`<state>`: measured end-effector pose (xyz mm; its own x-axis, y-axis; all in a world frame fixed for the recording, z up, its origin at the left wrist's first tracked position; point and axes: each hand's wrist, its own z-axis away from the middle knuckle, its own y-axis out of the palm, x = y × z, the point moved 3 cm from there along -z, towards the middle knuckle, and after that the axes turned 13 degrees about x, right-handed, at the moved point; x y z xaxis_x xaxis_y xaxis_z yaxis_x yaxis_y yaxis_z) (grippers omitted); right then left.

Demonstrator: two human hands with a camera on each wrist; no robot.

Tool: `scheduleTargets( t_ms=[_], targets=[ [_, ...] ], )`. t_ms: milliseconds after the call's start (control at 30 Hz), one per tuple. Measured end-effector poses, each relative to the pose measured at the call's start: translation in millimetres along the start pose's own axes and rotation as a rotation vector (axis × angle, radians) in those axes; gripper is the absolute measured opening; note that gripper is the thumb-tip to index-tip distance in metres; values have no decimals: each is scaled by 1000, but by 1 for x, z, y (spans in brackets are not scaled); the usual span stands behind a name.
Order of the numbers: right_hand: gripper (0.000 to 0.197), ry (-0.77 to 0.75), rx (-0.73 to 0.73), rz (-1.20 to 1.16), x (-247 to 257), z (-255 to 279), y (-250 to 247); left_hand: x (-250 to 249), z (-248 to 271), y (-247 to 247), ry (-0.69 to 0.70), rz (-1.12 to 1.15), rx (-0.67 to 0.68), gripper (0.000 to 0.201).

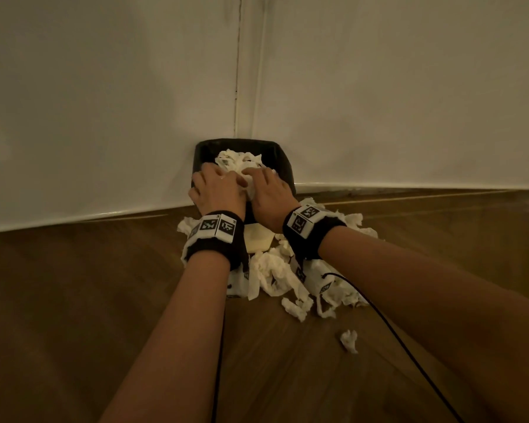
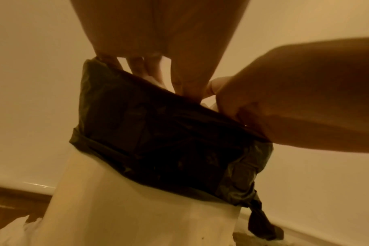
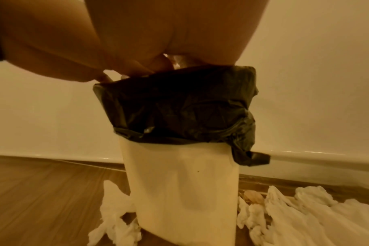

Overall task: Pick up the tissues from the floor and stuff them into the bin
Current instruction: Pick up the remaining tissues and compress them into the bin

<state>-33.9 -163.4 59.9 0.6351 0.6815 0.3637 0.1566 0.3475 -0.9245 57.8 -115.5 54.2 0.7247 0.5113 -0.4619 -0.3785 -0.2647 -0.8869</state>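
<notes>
1. Wooden floor [image 1: 74, 300] meets white walls [image 1: 104, 87] at a corner.
2. Left hand [image 1: 219, 190] presses flat-fingered on tissues [image 1: 239, 160] in the black-lined bin [image 3: 179, 191].
3. Right hand [image 1: 269, 193] presses likewise.
4. More tissues [image 1: 275, 270] lie on the floor.

We see soft, crumpled white paper tissues [image 1: 275, 270] on a matt brown wood-grain plank floor [image 1: 74, 300], a smooth cream plastic bin [image 3: 179, 191] lined with a crinkled, faintly glossy black plastic bag [image 3: 179, 108], a glossy white skirting board [image 3: 305, 158], and matt black cloth wristbands [image 1: 217, 245].
</notes>
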Motion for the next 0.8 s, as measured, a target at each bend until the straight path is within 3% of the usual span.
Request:
scheduleTargets(
  t_ms=[100, 267, 367, 467, 633, 800],
  targets=[
    [62, 20, 136, 26, 5, 2, 0, 3, 0, 0, 18, 37, -8, 16],
    [47, 100, 393, 249, 14, -11, -7, -3, -8, 8, 99, -213, 269, 26],
    [35, 143, 351, 276, 16, -19, -24, -4, -7, 10, 83, -229, 331, 28],
    [41, 149, 398, 332, 24, -30, -29, -4, -9, 9, 34, -183, 355, 39],
    [40, 206, 466, 473, 25, -42, -21, -7, -9, 14, 63, -289, 419, 19],
    [39, 156, 507, 457, 16, -42, -21, -9, -11, 16, 81, -304, 461, 29]
  ],
)
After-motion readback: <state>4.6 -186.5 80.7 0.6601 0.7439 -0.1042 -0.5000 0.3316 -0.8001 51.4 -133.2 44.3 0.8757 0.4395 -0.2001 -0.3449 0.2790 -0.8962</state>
